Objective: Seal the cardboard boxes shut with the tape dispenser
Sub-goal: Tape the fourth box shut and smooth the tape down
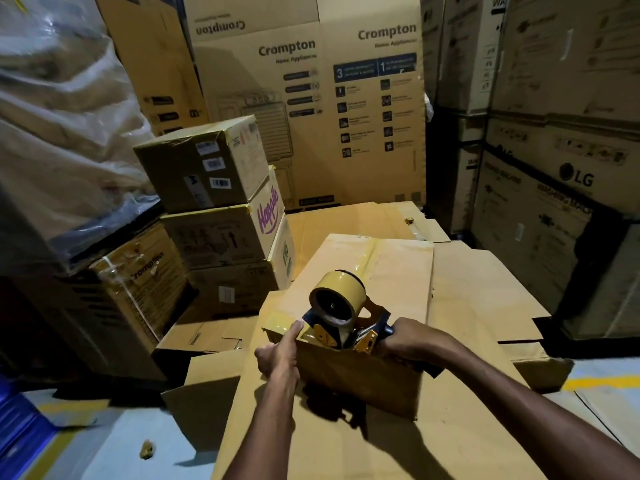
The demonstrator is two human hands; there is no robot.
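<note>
A cardboard box lies in front of me on flattened cardboard, with a strip of brown tape running along its top seam. The tape dispenser, carrying a brown tape roll, sits at the box's near top edge. My right hand grips the dispenser's handle on the right. My left hand is at the box's near left corner, thumb stretched up onto the taped edge, fingers curled against the box's front face.
Three sealed boxes are stacked to the left, beside a Crompton carton. Large Crompton and LG cartons wall in the back and right. Flattened cardboard sheets cover the floor. Plastic-wrapped goods stand at the far left.
</note>
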